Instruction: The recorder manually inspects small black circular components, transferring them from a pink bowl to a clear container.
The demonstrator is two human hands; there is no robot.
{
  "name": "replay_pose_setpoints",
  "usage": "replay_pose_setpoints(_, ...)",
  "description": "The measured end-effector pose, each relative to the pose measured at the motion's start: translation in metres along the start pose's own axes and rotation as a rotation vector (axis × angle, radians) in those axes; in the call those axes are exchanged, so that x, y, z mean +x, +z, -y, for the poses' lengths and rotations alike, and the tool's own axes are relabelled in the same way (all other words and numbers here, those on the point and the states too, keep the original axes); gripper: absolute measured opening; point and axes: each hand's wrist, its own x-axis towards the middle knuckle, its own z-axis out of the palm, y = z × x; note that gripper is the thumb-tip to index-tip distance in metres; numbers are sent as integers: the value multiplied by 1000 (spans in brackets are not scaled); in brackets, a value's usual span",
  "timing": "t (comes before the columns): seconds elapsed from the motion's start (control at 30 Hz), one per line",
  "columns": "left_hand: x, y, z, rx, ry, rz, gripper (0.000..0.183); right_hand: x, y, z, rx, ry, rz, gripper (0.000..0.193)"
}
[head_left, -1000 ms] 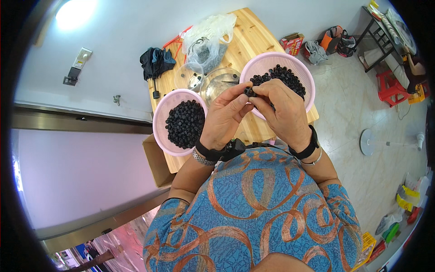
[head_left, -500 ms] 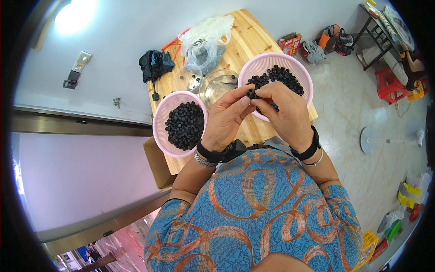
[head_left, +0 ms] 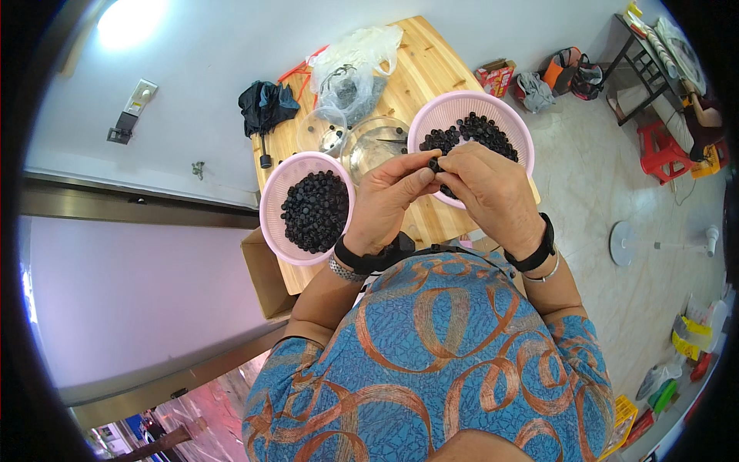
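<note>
My left hand (head_left: 394, 194) and my right hand (head_left: 493, 191) meet fingertip to fingertip over the near edge of the right pink basket (head_left: 526, 138). Between their thumbs and forefingers is a small round black cap (head_left: 434, 165), mostly covered by the fingers. Many similar black caps (head_left: 488, 132) lie in that basket, partly hidden behind my hands. The left pink basket (head_left: 269, 223), beside my left wrist, holds a thick pile of black caps (head_left: 315, 209). Past my left hand sits a round shiny metal dish (head_left: 360, 154) with a thin dark pointed object (head_left: 392, 141) over it.
A clear round tub (head_left: 309, 137) with a few black pieces stands beside the dish. Behind lie a clear plastic bag (head_left: 358, 65) and a dark folded umbrella (head_left: 265, 108) on the wooden table (head_left: 431, 58). A cardboard box (head_left: 262, 273) touches the left side; a red stool (head_left: 662, 154) stands far right.
Both hands have shifted slightly right, still pinching together. The right fingers have rolled further over the small cap, hiding more of it. The whole view has moved a little.
</note>
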Motion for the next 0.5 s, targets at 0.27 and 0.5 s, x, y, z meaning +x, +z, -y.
replay_pose_setpoints(0.27,-2,-6,-3,5,-30,66,27,8,-10,-8,128,86,198,18)
replay_pose_setpoints(0.5,-8,-17,-7,188,-88,201,28,19,-22,0,146,245,448,27)
